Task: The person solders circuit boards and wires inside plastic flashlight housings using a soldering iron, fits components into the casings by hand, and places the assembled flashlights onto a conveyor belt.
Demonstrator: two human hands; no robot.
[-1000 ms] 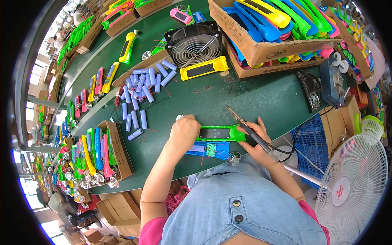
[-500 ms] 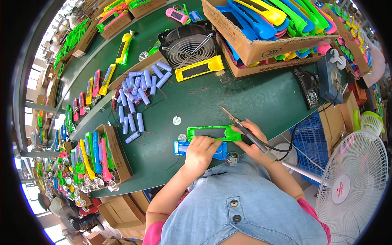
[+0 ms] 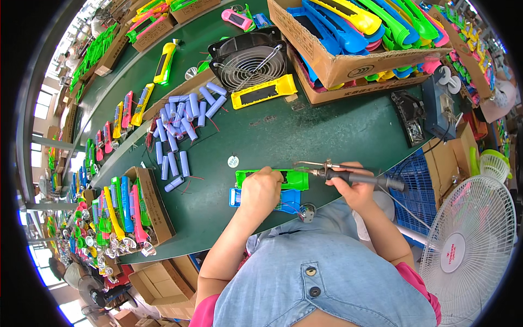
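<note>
Right grip (image 3: 355,188) round one soldering iron (image 3: 373,179); left grip (image 3: 262,188) over one green casing (image 3: 296,179), hold unclear.

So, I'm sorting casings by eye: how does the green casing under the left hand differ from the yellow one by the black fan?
The left hand hides part of the green casing; the yellow casing lies uncovered beside the black fan.
The green casing lies nearly level across the picture; the yellow casing slants up to the right.
Both are long, with a dark panel.
</note>
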